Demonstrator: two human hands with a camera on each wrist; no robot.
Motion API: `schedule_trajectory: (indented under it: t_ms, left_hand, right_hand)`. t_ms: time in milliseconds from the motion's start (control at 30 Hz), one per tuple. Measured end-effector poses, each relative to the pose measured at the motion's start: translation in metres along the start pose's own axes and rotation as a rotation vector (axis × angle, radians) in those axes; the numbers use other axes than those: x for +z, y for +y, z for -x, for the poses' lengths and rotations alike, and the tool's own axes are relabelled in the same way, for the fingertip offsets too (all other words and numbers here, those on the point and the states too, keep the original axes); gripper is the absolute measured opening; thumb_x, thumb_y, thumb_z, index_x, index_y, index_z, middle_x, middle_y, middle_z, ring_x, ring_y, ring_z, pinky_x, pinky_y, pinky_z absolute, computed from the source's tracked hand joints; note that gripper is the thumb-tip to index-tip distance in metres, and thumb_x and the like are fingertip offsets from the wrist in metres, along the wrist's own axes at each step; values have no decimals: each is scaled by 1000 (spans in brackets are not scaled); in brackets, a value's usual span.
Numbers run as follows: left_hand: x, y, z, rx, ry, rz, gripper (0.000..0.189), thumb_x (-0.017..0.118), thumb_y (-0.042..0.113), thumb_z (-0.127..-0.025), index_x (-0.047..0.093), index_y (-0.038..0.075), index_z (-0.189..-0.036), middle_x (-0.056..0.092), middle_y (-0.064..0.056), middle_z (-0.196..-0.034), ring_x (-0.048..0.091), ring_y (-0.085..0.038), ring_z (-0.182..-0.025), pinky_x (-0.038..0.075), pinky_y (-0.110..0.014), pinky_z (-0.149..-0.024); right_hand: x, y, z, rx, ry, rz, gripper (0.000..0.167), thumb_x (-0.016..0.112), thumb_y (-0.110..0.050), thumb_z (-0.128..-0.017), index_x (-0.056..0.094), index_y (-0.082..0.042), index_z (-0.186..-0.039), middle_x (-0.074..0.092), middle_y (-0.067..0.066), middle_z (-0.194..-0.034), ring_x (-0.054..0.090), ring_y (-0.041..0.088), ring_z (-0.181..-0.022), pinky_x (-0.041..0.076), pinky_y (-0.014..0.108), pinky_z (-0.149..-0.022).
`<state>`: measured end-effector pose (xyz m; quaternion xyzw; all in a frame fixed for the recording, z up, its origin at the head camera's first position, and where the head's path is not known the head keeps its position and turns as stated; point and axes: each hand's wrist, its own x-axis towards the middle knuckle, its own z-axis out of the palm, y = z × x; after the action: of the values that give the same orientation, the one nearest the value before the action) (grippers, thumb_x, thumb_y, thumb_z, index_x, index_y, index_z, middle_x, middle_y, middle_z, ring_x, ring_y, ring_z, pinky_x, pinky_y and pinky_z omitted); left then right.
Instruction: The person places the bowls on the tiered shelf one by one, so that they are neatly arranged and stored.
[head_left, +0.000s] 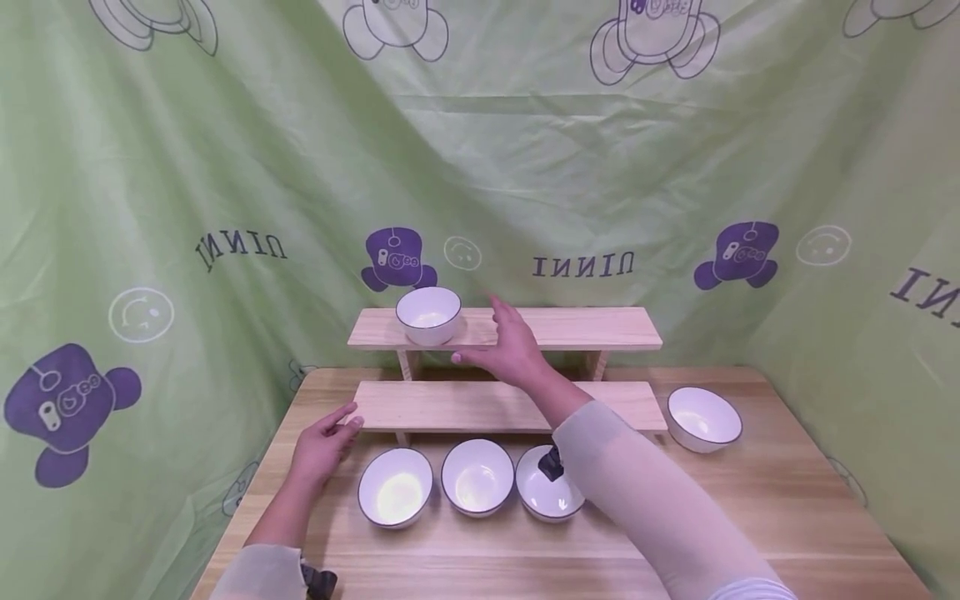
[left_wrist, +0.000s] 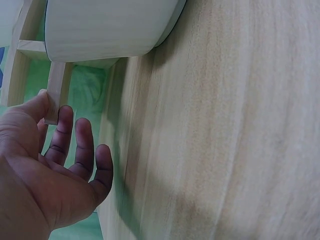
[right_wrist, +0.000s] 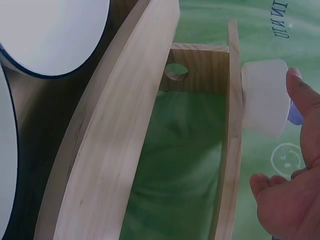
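A two-tier wooden shelf has a lower board (head_left: 480, 407) and a raised upper board (head_left: 570, 327). At the lower board's left end, my left hand (head_left: 318, 450) pinches the board's edge; the left wrist view shows the thumb on one side of the wooden end (left_wrist: 57, 90) and the forefinger on the other. A white bowl (head_left: 429, 315) with a dark rim stands upright on the left part of the upper board. Just right of that bowl is my right hand (head_left: 517, 354), thumb and fingers spread and nothing held. The right wrist view shows the bowl (right_wrist: 265, 95) apart from the fingers.
In front of the shelf stand a left bowl (head_left: 395, 490), a middle bowl (head_left: 477, 478) and a right bowl (head_left: 542, 483), the last partly behind my right sleeve. Another bowl (head_left: 705, 419) stands right of the shelf on the wooden table (head_left: 795, 533). Green cloth (head_left: 525, 167) hangs around.
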<state>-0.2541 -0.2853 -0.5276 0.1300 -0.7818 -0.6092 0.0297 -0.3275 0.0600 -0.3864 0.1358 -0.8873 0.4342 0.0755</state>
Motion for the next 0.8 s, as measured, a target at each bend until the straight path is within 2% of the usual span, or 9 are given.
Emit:
schedule_trajectory:
  t_ms: [200,533,800]
  left_hand:
    - [-2,2,1,1,-5,-1,62,79,40,-93,61,14,-146,72,-13,-102,64,-19,-81,55,-26,-63]
    - [-4,3,1,3,-13,-7,63,79,38,-93,60,13,-147,71,-7,-96,60,-14,-75,53,-25,-60]
    - [-1,3,3,7,-14,17,62,80,38,-93,61,13,-146,72,-12,-99,61,-16,-76,52,-25,-59]
  right_hand:
    - [-11,7,6,8,8,-15,127,95,-50,-70,22,-10,-165,39,16,-159,49,36,-139,48,48,-109]
    - [-23,15,14,-2,4,-20,127,95,-49,-71,21,-10,-166,36,16,-162,51,39,-137,47,46,-110]
    - [-38,20,29,17,-4,-45,127,94,-52,-71,19,-15,-167,35,15,-163,50,41,-138,48,48,-110]
